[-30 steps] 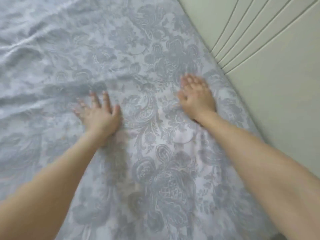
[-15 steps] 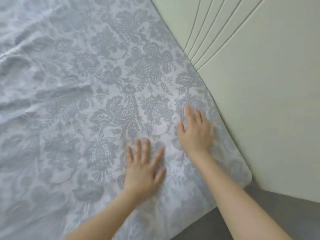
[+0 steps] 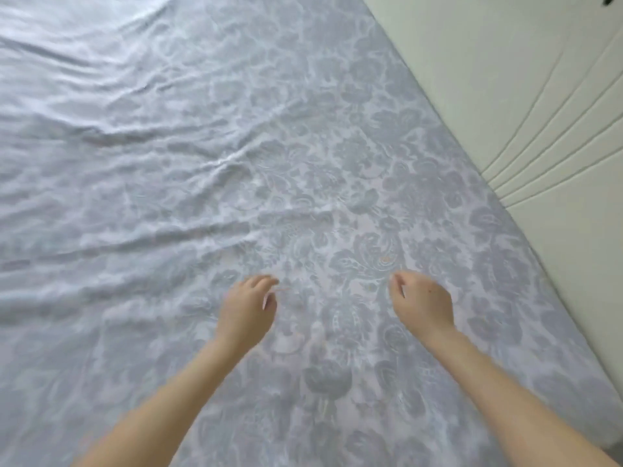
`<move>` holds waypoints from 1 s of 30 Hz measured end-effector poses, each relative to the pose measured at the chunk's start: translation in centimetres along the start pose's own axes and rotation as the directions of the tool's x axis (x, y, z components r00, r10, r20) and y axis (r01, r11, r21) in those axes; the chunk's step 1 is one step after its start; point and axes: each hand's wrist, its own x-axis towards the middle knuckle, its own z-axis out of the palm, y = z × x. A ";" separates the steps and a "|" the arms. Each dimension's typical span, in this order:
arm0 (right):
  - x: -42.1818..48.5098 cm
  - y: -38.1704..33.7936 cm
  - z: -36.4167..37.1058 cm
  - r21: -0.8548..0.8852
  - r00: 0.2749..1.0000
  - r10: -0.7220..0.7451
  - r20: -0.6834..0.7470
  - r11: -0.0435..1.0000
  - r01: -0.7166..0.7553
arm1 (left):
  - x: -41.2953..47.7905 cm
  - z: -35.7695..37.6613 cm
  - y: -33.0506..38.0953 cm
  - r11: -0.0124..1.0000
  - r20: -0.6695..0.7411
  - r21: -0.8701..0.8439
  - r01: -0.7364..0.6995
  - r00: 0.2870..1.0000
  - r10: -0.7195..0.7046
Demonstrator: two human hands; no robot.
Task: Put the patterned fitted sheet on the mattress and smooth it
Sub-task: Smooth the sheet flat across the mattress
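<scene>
Left hand [image 3: 247, 308] and right hand [image 3: 421, 303] side by side, a little apart, low over the patterned fitted sheet [image 3: 303, 163]. Each grip loosely curled, fingers bent downward, pinching nothing. Fingertip contact with the cloth possible but too blurred to tell. Sheet spread over the mattress, hiding it, fairly flat around and right of the hands, rippled in long creases [image 3: 135, 136] toward the left and far side. Right edge close against a pale grooved panel [image 3: 505, 96].

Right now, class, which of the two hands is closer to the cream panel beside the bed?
The right hand, nearest the edge of the sheet along the cream panel; the left hand is farther in, toward the wrinkles.
</scene>
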 end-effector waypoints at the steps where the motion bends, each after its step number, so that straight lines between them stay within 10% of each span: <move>1: 2.0 -3.2 1.0 0.027 0.991 -0.126 0.039 0.992 0.125 | 1.1 -1.3 -2.1 0.988 -0.067 0.008 0.153 0.986 -0.152; 9: 7.6 -23.0 12.7 0.069 0.556 -0.786 0.269 0.592 0.803 | 4.0 -2.4 -18.4 0.713 -0.269 0.029 0.700 0.693 -0.669; 15: 11.8 -29.7 20.6 0.054 0.150 -0.918 0.367 0.182 0.982 | 6.6 -1.2 -27.1 0.459 -0.281 0.091 0.884 0.465 -0.840; 17: 18.3 -29.0 20.5 -0.032 0.212 -0.896 0.390 0.217 0.976 | 9.7 -0.8 -26.6 0.449 -0.264 0.112 0.886 0.462 -0.846; 21: 37.0 -14.9 13.8 -0.352 0.793 -0.586 0.165 0.717 0.602 | 21.5 1.7 -22.1 0.640 -0.200 0.199 0.742 0.670 -0.715; 23: 42.3 -6.7 9.2 -0.452 0.949 -0.312 0.046 0.841 0.298 | 28.4 4.1 -17.8 0.770 -0.114 0.239 0.591 0.805 -0.582; 27: 44.2 -6.7 7.7 -0.279 0.990 0.032 -0.135 0.958 -0.069 | 36.7 6.6 -12.3 0.907 0.033 0.158 0.391 0.915 -0.401; 30: 37.7 -13.1 11.3 -0.144 0.923 -0.322 -0.211 0.944 0.296 | 35.8 4.5 -14.0 0.826 -0.147 -0.472 0.308 0.896 -0.419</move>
